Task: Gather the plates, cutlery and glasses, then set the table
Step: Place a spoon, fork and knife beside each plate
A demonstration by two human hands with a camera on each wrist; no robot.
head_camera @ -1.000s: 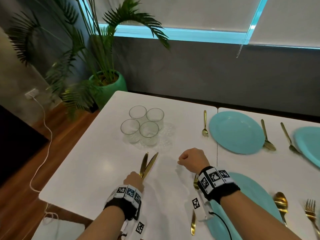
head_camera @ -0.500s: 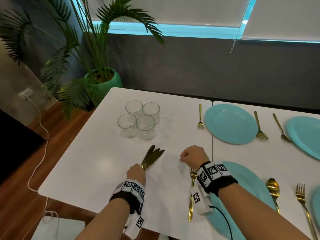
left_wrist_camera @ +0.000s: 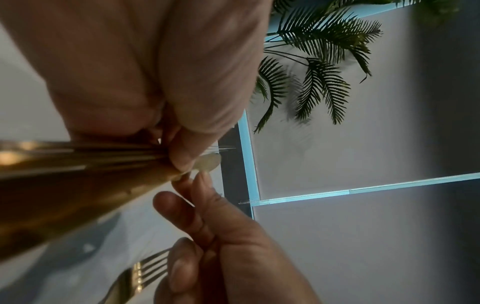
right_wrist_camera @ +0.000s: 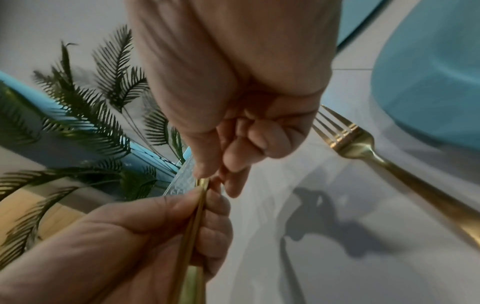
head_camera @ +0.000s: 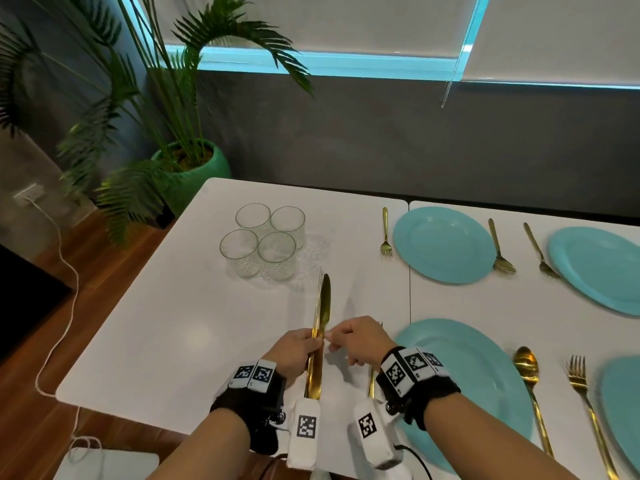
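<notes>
My left hand (head_camera: 298, 344) grips a bundle of gold knives (head_camera: 323, 303) by the handles, blades pointing away, just above the white table (head_camera: 156, 327). My right hand (head_camera: 349, 337) is beside it and pinches the edge of one knife between thumb and forefinger. In the right wrist view that right hand's pinch (right_wrist_camera: 207, 179) sits just beyond the left hand (right_wrist_camera: 130, 226) on the knives (right_wrist_camera: 194, 226). The left wrist view shows the left hand (left_wrist_camera: 182, 162) round the knives (left_wrist_camera: 64, 174), with the right hand (left_wrist_camera: 221, 236) beneath. Several clear glasses (head_camera: 263, 240) stand clustered beyond.
Turquoise plates lie to the right: a near plate (head_camera: 467, 375), a far plate (head_camera: 445, 244) and another plate (head_camera: 599, 265) at the edge. Gold forks (head_camera: 385, 233) and spoons (head_camera: 526, 362) lie beside them. One fork (right_wrist_camera: 363, 148) lies under my right wrist. A potted palm (head_camera: 194, 161) stands off the table's far left corner.
The knives, fanned out low over the table before, are now gathered edge-on in my left hand. My right hand moved left from its fist on the table and took hold of one.
</notes>
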